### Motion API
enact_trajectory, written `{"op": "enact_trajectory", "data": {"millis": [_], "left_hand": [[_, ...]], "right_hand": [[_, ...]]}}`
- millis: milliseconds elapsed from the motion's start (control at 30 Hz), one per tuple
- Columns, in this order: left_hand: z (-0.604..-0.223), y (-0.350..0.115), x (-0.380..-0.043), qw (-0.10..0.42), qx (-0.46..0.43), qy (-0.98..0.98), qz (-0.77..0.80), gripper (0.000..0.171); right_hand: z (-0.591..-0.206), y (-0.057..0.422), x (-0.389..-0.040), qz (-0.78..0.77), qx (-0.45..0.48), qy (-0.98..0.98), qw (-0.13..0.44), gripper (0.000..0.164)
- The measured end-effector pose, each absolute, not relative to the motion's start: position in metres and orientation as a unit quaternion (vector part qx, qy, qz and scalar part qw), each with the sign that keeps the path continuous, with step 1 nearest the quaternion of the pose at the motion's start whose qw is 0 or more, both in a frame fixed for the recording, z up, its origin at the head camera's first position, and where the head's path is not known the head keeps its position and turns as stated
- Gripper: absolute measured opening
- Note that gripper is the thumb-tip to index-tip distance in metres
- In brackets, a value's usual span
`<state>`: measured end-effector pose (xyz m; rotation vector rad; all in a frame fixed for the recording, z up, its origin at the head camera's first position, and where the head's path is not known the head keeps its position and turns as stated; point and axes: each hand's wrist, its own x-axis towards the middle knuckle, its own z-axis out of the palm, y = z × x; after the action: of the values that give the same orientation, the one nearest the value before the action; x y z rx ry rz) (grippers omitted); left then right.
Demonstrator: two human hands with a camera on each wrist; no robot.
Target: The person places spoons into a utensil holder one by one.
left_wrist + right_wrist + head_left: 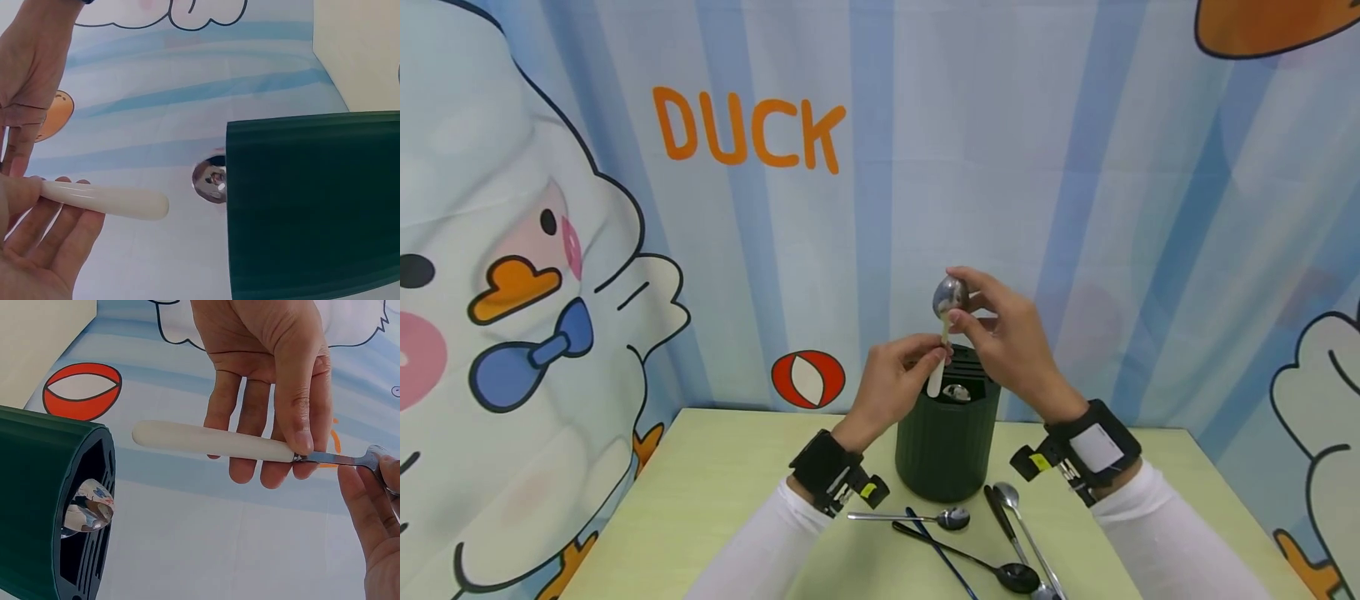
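Note:
Both hands hold one white-handled metal spoon (212, 442) above a dark green utensil holder (943, 454). My left hand (898, 375) pinches the spoon between thumb and fingers near the top of its handle, which points down. Higher up, my right hand (1011, 333) grips the spoon by its bowl (950, 296), thumb on one side and fingers on the other. Inside the holder stands another spoon, its shiny bowl (90, 506) poking out of the wider opening; the rest of it is hidden. Narrow slots line the holder's top beside that opening.
On the pale yellow table (737, 483), in front of the holder, lie several spoons: a silver one (953, 518), a black one (1017, 577), a long silver one (1007, 495) and others crossing them. Behind the table hangs a blue-striped duck curtain (985, 150).

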<state>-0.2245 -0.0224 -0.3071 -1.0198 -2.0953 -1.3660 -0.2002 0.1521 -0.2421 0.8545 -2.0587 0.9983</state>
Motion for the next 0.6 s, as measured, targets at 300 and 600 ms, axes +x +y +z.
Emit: {"op": "enact_trajectory", "data": {"millis": [300,600], "left_hand": [[-0.311,-0.019,-0.236,0.222,-0.353,-0.764,-0.492,0.023],[-0.323,-0.017,-0.252,0.211,-0.340,-0.766,-0.504,0.021]], "right_hand": [[-0.245,0.151,-0.211,0.377,0.325,-0.795,0.346,0.045],[-0.259,0.152,-0.226,0.375,0.319,-0.809,0.321,0.044]]}}
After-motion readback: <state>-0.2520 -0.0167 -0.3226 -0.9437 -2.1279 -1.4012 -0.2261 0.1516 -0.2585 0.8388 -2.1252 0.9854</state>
